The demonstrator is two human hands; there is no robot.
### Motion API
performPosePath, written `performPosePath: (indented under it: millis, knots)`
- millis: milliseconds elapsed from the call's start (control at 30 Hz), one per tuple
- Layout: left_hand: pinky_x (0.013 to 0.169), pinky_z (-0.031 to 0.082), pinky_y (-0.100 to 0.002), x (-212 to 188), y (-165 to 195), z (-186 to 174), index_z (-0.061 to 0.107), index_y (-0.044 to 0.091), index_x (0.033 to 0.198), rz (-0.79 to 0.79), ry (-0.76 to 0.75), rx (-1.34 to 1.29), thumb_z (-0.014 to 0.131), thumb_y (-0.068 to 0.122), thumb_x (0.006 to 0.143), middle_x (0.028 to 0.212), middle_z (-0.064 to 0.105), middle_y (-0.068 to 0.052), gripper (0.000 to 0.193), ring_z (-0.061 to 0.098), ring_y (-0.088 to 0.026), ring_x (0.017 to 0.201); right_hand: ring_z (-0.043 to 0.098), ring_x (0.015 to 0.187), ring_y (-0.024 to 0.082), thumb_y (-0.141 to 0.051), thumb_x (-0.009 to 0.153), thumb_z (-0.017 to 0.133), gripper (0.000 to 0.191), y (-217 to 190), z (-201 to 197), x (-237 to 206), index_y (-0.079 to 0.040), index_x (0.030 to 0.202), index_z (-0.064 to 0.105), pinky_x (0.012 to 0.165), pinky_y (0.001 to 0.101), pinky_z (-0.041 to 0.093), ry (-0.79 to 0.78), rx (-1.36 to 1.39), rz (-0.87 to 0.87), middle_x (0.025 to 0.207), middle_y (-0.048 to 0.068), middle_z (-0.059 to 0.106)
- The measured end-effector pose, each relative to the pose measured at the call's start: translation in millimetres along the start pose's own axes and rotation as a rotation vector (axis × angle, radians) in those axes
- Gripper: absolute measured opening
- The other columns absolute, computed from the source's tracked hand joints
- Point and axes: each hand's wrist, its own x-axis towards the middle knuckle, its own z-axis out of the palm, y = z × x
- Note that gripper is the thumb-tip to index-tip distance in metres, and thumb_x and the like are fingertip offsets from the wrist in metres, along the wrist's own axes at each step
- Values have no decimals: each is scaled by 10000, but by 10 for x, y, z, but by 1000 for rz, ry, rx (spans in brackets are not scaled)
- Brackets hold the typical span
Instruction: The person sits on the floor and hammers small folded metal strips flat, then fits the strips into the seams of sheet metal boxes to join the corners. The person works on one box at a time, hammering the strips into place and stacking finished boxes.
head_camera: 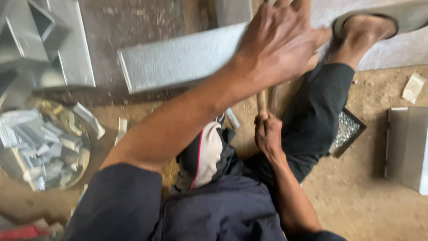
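Near us: our right hand sits low between the knees, fingers wrapped tight around a wooden handle that rises from the fist; its top end is hidden behind our left forearm. Further out, our left hand is spread flat, fingers open, gripping nothing, over the long grey metal strip on the dirt floor; contact unclear, blurred. Strip lies just beyond the handle. Left side: round pan of metal offcuts. Right: small tray of screws beside the leg. Far: sandalled foot.
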Motion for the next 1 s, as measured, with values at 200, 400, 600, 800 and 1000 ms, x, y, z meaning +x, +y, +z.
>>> performPosePath:
  millis: [200,400,600,800,1000]
  knots:
    - [617,526,-489,-19,-19,146,780,188,825,-49,23,20,746,260,714,847,688,-190,136,697,-321,757,538,539,319,-121,1102,456,439,56,17,140,32,697,537,539,431,414,59,-102,-264,639,199,529]
    - [622,524,-519,12,-20,93,787,191,850,-79,-21,-34,730,232,740,837,676,-177,131,706,-338,767,509,555,405,-83,1097,483,397,139,86,205,67,736,553,558,484,395,7,-192,-246,672,249,513]
    - [687,532,-522,-2,22,70,783,190,813,-74,3,-56,727,219,780,815,663,-153,72,700,-321,791,535,607,422,7,991,471,234,85,63,256,86,1150,623,539,487,401,-26,-232,-383,729,249,543]
    - [645,512,-505,-51,39,318,777,163,803,-101,38,-95,704,198,762,801,669,-149,91,679,-317,766,557,625,393,5,991,467,274,132,111,214,69,1225,594,561,477,439,47,-203,-360,748,229,550]
    - [683,507,-526,4,31,121,783,180,810,-44,62,-50,717,255,735,826,676,-161,125,683,-338,815,570,587,363,-53,1084,469,197,351,143,237,35,1131,638,616,465,486,114,-238,-391,687,224,552]
